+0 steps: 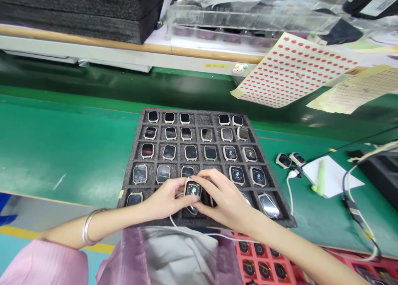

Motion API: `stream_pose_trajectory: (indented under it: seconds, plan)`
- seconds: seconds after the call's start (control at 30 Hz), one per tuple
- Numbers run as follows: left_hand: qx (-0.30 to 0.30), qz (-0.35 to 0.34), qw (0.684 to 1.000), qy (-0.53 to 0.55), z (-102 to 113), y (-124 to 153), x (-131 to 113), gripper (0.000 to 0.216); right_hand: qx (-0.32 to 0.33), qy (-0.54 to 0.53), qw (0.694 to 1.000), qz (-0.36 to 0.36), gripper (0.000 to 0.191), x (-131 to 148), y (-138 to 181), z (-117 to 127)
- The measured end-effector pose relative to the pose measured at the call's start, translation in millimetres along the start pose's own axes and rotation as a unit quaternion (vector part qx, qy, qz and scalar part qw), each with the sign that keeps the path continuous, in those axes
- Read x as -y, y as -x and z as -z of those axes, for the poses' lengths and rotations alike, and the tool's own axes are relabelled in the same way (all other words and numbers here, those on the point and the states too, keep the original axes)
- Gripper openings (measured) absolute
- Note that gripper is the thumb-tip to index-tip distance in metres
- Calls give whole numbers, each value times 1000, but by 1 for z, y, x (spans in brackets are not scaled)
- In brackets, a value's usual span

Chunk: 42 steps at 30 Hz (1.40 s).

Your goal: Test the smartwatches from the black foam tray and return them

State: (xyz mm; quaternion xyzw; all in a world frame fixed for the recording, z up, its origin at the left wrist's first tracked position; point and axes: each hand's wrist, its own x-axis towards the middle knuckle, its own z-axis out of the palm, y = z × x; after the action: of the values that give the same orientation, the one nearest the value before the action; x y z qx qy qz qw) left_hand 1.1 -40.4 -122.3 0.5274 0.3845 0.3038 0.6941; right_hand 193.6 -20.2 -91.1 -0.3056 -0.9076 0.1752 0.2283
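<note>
A smartwatch case without a strap, its screen lit, is held over the front part of a dark foam tray. My left hand is closed on its left side, thumb along the lower edge. From the other side, my right hand has its fingertips on the watch's top and right edges. Rows of similar watch cases lie in the tray's compartments, some with lit screens, such as one watch to the right. Both hands hide several front compartments. A white cable runs below my hands along the tray's front.
Two more watches lie right of the tray, near a white cable plug and a light green pen-like item on white paper. Below the bench edge is a red tray with round items. Sticker sheets hang from the shelf.
</note>
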Motion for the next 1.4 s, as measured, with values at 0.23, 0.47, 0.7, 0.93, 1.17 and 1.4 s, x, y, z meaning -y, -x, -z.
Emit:
stream_pose_trajectory:
  seconds: [0.23,0.47,0.7,0.93,1.17,1.4]
  plan:
    - [34,45,998,19,4,10,-11,39,-53,-70,993,-74,33,-27,1,19]
    - [15,62,997,40,26,26,-9,35,94,110,988,-61,39,-42,7,26]
    - [-1,62,998,24,29,27,6,37,159,136,978,0,28,-20,-43,-2]
    - [-9,44,997,64,30,25,6,36,79,77,994,-10,30,-26,-43,-6]
    - [-2,42,998,49,31,26,6,53,93,35,992,75,36,2,-46,-7]
    - [-55,30,998,29,27,24,6,43,94,36,992,81,35,4,-45,-25]
